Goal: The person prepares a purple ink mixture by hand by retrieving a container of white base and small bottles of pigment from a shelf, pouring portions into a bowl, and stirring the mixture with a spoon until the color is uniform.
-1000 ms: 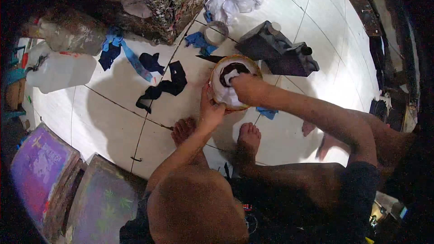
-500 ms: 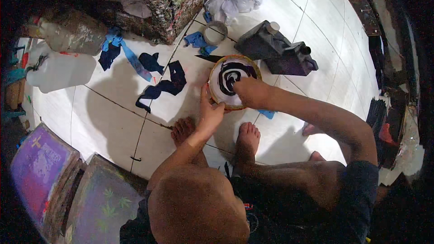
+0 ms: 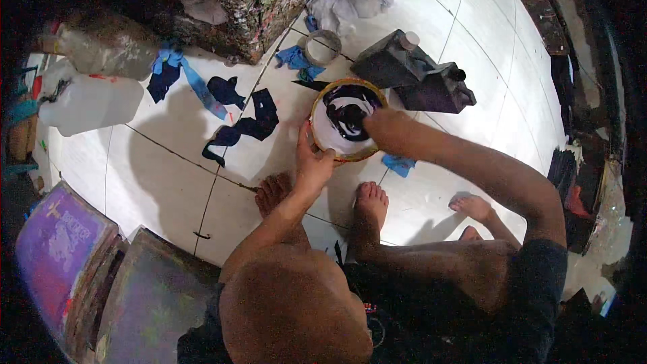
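Observation:
A round tub [image 3: 362, 157] with a yellowish-orange rim stands on the tiles in front of my feet. White paint [image 3: 330, 136] fills it, with glossy black-purple paint swirled through the middle. My left hand [image 3: 314, 167] grips the tub's near left side, thumb up by the rim and fingers along the wall. Over the right part of the tub, my right hand [image 3: 389, 129] is closed, its fingers down by the dark paint. Whatever it holds is hidden under the hand.
Black jerrycans [image 3: 391, 61] stand just beyond the tub. Dark cloth scraps [image 3: 259, 125], a pale ring [image 3: 322, 48] and a blue scrap [image 3: 399, 164] lie around it. A translucent jug [image 3: 94, 104] is far left, painted panels [image 3: 64, 249] lower left. Another person's foot [image 3: 473, 206] is at right.
My right hand has shifted slightly right and up over the tub. The dark spiral has smeared into a broader patch. At right, the other person's foot has come further into view.

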